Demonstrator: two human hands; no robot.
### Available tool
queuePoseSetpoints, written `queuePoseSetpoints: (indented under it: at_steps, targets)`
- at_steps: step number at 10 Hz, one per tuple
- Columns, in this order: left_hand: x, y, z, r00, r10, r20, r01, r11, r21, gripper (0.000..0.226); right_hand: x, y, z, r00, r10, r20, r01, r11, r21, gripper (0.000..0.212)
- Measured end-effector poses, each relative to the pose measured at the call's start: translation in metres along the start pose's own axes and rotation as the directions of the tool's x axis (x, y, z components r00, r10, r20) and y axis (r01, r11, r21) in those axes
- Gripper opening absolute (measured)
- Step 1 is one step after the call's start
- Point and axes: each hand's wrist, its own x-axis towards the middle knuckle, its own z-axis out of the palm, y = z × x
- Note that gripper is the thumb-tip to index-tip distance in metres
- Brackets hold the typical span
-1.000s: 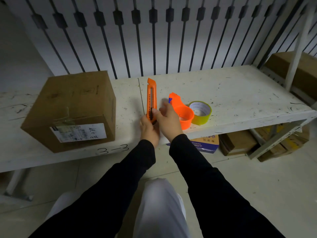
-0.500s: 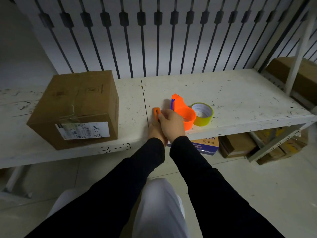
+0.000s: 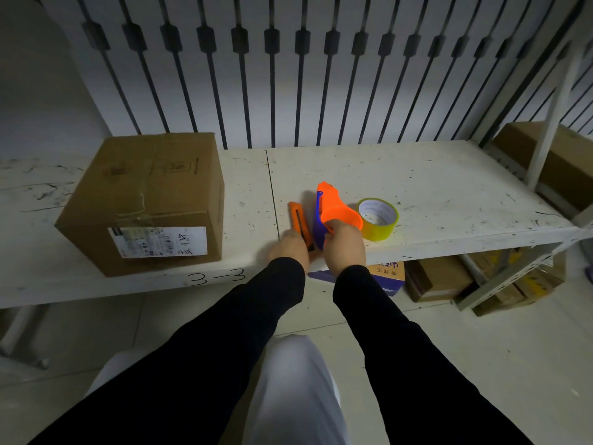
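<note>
Right hand (image 3: 346,244) curled round tape dispenser (image 3: 337,213); left hand (image 3: 288,248), grip unreadable in blur, on utility knife (image 3: 300,224) near shelf (image 3: 449,187) edge: crowded hands could knock it off.

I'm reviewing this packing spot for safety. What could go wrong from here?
1. The left hand covers the near end of the utility knife, close beside the right hand. Whether the blade is out cannot be seen; if it is, a cut is possible.
2. The right hand grips the tape dispenser, and the tape roll sits right beside it near the shelf front edge. Lifting the dispenser might knock the roll off.
</note>
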Motion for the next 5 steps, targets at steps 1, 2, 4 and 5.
queuePoseSetpoints:
  at_steps: [1,2,4,5]
  targets:
    - [-0.002,-0.008,-0.003,0.999,0.016,0.033,-0.015,1.0,-0.019,0.032,-0.001,-0.003,0.007,1.0,-0.009,0.008,0.008,0.999,0.036,0.028]
    - [-0.006,-0.016,-0.01,0.996,0.046,0.081,-0.039,0.996,-0.081,0.023,-0.003,-0.009,0.011,1.0,-0.005,0.023,0.005,0.999,0.033,0.028]
    - [-0.02,-0.03,-0.031,0.996,0.071,0.06,-0.061,0.986,-0.153,0.069,-0.013,-0.018,0.001,0.999,0.008,0.035,-0.001,0.984,-0.177,0.042]
    - [-0.027,-0.035,-0.047,0.99,0.11,-0.086,-0.13,0.948,-0.29,0.065,-0.017,-0.032,-0.004,0.997,-0.073,-0.034,0.066,0.983,-0.169,0.044]
